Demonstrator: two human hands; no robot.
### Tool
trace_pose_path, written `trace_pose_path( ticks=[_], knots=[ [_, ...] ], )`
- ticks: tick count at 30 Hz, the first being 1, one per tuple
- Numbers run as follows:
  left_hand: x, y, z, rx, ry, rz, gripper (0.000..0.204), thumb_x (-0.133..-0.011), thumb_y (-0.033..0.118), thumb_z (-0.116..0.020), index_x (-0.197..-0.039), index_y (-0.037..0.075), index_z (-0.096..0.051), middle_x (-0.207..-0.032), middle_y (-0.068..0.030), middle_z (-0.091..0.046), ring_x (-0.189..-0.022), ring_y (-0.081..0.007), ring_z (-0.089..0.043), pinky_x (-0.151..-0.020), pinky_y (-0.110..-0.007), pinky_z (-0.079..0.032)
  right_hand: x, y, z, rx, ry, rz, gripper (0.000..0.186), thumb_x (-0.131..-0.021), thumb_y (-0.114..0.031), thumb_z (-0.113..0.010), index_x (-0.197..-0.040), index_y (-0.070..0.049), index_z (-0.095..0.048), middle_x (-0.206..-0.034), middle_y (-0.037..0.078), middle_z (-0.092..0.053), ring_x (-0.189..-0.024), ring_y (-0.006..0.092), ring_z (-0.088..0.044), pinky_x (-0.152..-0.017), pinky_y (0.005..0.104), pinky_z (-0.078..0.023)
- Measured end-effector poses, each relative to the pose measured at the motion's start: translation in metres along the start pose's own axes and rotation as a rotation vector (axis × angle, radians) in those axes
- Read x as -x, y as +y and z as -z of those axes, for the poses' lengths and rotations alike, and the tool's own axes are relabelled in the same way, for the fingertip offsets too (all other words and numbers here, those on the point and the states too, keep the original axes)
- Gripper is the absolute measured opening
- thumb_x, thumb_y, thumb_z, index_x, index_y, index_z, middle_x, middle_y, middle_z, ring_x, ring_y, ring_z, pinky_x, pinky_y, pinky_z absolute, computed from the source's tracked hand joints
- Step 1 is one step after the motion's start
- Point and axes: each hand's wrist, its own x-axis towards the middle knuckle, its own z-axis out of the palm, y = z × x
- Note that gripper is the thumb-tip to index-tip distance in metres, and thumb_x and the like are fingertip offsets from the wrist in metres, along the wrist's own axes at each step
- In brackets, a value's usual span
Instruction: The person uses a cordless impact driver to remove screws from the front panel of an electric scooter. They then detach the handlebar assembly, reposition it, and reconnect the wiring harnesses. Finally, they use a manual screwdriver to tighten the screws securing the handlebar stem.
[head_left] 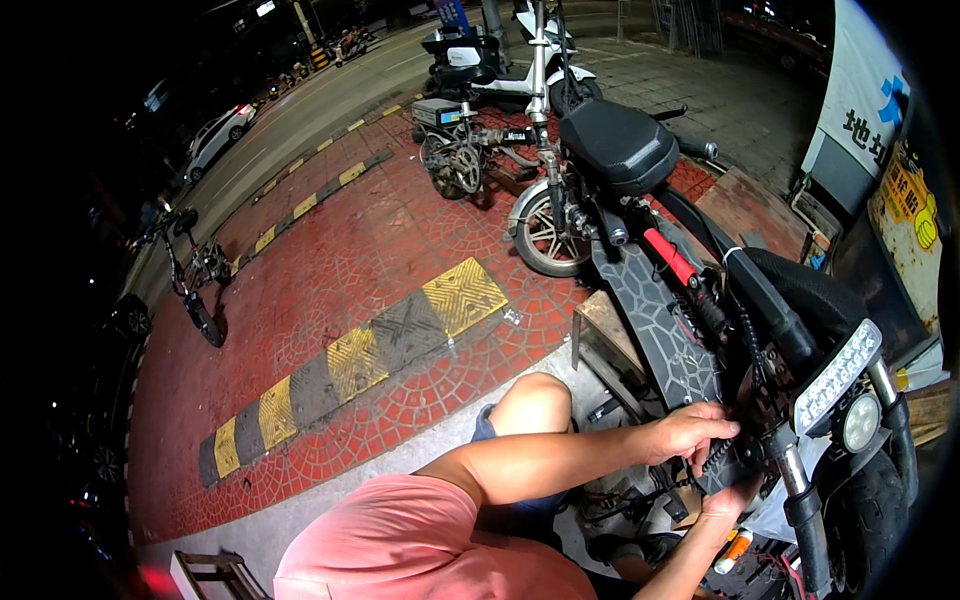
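A dark electric scooter (pixel 660 330) with a cracked-pattern deck and red shock absorber (pixel 668 255) stands at the right. My left hand (pixel 690 437) is at its front end beside the steering column, fingers curled round a black spiral-wrapped cable (pixel 712 462). My right hand (pixel 725 500) is just below, at the same cable area; its fingertips are hidden behind the cable and frame. A white lamp panel (pixel 835 375), round headlight (pixel 860 420) and front tyre (pixel 865 520) sit to the right of my hands.
A wooden stand (pixel 600 320) is beside the deck. An orange-labelled bottle (pixel 737 548) lies below my right hand. Other scooters (pixel 480 70) stand behind; a folding bike (pixel 200 280) is at left. A striped speed bump (pixel 355 365) crosses the red paving; signboards (pixel 905 240) edge the right.
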Motion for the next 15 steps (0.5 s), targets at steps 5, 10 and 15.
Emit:
trace_pose_path(
  ticks=[5,10,15],
  knots=[
    [-0.004,-0.006,0.004,-0.032,-0.011,-0.014,0.043,-0.106,0.031,-0.057,-0.138,0.003,-0.055,-0.097,-0.0060,-0.069,-0.055,-0.0118,-0.066,-0.048,-0.024,-0.056,0.003,0.003,-0.016,-0.152,0.076,-0.090,0.045,-0.106,-0.032,-0.041,-0.132,-0.001,-0.060,-0.132,0.013,-0.065,-0.121,0.0275,-0.062,-0.106,0.0442,-0.050],
    [-0.003,-0.004,0.004,-0.018,-0.015,-0.005,0.044,-0.106,0.031,-0.057,-0.140,0.004,-0.053,-0.098,-0.0053,-0.069,-0.057,-0.0111,-0.066,-0.049,-0.025,-0.056,0.009,0.009,-0.037,-0.304,0.031,-0.152,0.056,-0.107,-0.035,-0.040,-0.147,0.002,-0.045,-0.152,0.016,-0.049,-0.140,0.0289,-0.045,-0.119,0.0457,-0.033],
    [-0.001,-0.002,0.002,-0.001,-0.012,-0.003,0.043,-0.106,0.031,-0.057,-0.140,0.005,-0.053,-0.097,-0.0048,-0.069,-0.059,-0.0113,-0.066,-0.050,-0.026,-0.057,0.005,0.010,-0.034,-0.312,-0.029,-0.076,0.063,-0.107,-0.036,-0.038,-0.156,0.003,-0.036,-0.163,0.018,-0.039,-0.151,0.0299,-0.035,-0.125,0.0477,-0.025]
  ],
)
